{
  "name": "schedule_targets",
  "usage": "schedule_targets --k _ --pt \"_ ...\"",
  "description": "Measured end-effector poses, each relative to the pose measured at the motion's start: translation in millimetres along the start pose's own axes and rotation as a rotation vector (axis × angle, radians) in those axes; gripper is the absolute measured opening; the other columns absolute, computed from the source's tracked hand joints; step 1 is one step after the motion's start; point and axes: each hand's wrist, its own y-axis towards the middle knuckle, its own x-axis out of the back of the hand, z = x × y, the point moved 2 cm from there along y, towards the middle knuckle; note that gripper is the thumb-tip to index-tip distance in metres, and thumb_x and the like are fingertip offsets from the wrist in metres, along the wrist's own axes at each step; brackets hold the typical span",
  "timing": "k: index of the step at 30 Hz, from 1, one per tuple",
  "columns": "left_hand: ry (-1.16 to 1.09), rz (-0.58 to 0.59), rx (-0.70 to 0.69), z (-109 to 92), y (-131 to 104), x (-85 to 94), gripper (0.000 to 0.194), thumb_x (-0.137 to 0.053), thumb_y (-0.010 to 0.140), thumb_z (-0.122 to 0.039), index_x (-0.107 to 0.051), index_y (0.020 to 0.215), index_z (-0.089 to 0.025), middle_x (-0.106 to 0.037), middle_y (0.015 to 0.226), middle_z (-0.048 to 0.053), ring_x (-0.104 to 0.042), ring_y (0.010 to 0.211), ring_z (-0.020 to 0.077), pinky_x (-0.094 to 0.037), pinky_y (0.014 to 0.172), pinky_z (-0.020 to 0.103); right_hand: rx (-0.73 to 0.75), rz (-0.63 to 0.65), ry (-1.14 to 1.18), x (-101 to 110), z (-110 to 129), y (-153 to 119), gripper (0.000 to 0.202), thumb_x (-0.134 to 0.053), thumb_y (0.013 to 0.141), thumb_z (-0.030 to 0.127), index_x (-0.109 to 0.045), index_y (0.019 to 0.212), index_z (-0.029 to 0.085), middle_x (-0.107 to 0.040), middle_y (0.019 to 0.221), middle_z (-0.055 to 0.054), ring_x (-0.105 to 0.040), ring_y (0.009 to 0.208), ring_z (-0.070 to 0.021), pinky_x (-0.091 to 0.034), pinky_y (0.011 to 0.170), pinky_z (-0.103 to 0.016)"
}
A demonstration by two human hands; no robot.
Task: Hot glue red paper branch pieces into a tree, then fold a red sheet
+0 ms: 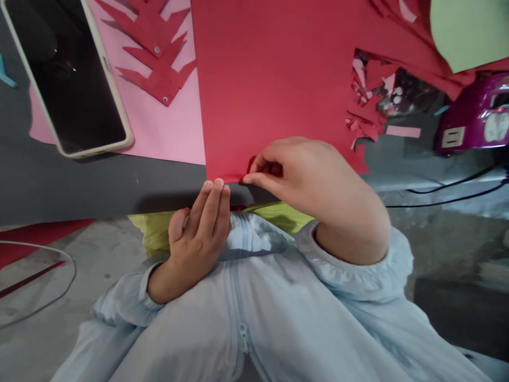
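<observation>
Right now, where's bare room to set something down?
Grey table is bare in front of the phone, left of the left hand; a smaller patch fronts the pink strip. Crowded far right: paper scraps, green sheet, purple device.

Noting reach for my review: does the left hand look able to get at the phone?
Probably yes: the phone lies uncovered ahead and left of the left hand, with only flat pink paper and dark tabletop between, though its fingertips are at the red sheet.
</observation>
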Motion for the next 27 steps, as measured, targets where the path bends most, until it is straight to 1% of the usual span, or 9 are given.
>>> schedule_targets --k 3,7,9,12,14,18,21,24,27 --pt "-0.006 -0.009 0.022 -0.2 1.2 -0.7 0.054 -0.058 0.094 -0.024 -0.044 0.146 -0.014 -0.071 0.124 0.008 -0.069 0.11 0.0184 -0.038 0.089 0.031 -0.047 -0.037 0.019 1.9 -11.1 -7.3 0.018 -0.061 0.088 0.033 -0.068 0.075 0.022 -0.07 0.077 -0.005 -0.06 0.072 -0.021 -0.035 0.062 -0.032" --pt "-0.002 -0.004 0.011 -1.2 3.1 -1.2 0.053 -0.063 0.091 -0.025 -0.051 0.14 -0.009 -0.073 0.12 0.011 -0.07 0.107 0.0206 -0.038 0.082 0.032 -0.065 -0.087 0.026 0.0 -17.4 -10.3 0.02 -0.061 0.089 0.033 -0.067 0.073 0.023 -0.071 0.078 -0.006 -0.059 0.071 -0.0216 -0.033 0.061 -0.033" --pt "-0.001 0.01 0.017 -2.1 3.5 -2.0 0.056 -0.064 0.091 -0.026 -0.049 0.142 -0.009 -0.073 0.12 0.012 -0.07 0.107 0.0216 -0.038 0.082 0.033 -0.071 -0.091 0.009 -0.9 -17.1 -9.1 0.02 -0.062 0.089 0.033 -0.067 0.072 0.023 -0.07 0.076 -0.006 -0.059 0.07 -0.0216 -0.032 0.061 -0.033" --pt "-0.035 0.009 0.067 -3.3 3.5 -3.7 0.061 -0.061 0.092 -0.028 -0.042 0.149 -0.015 -0.071 0.124 0.011 -0.068 0.11 0.0218 -0.037 0.084 0.033 -0.087 -0.071 -0.017 -1.3 -15.6 -6.8 0.019 -0.063 0.089 0.033 -0.067 0.073 0.023 -0.07 0.076 -0.006 -0.059 0.071 -0.0222 -0.032 0.06 -0.034" --pt "-0.056 0.007 0.092 -4.0 3.2 -5.0 0.061 -0.061 0.093 -0.029 -0.041 0.15 -0.019 -0.07 0.124 0.009 -0.068 0.11 0.0215 -0.037 0.085 0.033 -0.087 -0.07 -0.031 -0.8 -14.6 -5.8 0.019 -0.064 0.088 0.033 -0.067 0.072 0.023 -0.07 0.076 -0.007 -0.06 0.071 -0.0228 -0.032 0.061 -0.034" --pt "-0.08 0.023 0.118 -4.3 2.5 -7.6 0.06 -0.062 0.093 -0.031 -0.043 0.149 -0.021 -0.071 0.123 0.009 -0.068 0.111 0.0216 -0.037 0.084 0.033 -0.082 -0.07 -0.029 -0.4 -13.6 -5.0 0.018 -0.063 0.087 0.032 -0.066 0.071 0.023 -0.069 0.074 -0.007 -0.06 0.071 -0.0228 -0.034 0.062 -0.034" --pt "-0.091 0.025 0.139 -4.5 2.1 -9.8 0.058 -0.062 0.093 -0.032 -0.044 0.147 -0.029 -0.07 0.124 0.007 -0.067 0.112 0.0214 -0.038 0.086 0.033 -0.083 -0.061 -0.02 -0.8 -13.8 -4.8 0.018 -0.063 0.087 0.031 -0.066 0.072 0.022 -0.069 0.075 -0.007 -0.06 0.072 -0.0226 -0.035 0.063 -0.034" --pt "-0.046 0.009 0.117 -5.9 2.3 -11.6 0.055 -0.065 0.091 -0.034 -0.048 0.144 -0.034 -0.069 0.124 0.007 -0.066 0.111 0.0209 -0.038 0.087 0.034 -0.08 -0.059 -0.023 -0.5 -13.6 -4.7 0.017 -0.063 0.087 0.031 -0.067 0.073 0.022 -0.069 0.075 -0.007 -0.06 0.072 -0.0226 -0.035 0.064 -0.034" --pt "0.003 0.017 0.095 -7.4 2.5 -11.7 0.054 -0.066 0.091 -0.039 -0.05 0.142 -0.035 -0.069 0.123 0.007 -0.066 0.112 0.0212 -0.038 0.089 0.035 -0.086 -0.044 -0.039 0.3 -12.8 -4.6 0.017 -0.063 0.087 0.031 -0.067 0.075 0.021 -0.07 0.077 -0.008 -0.061 0.074 -0.0227 -0.035 0.064 -0.034"
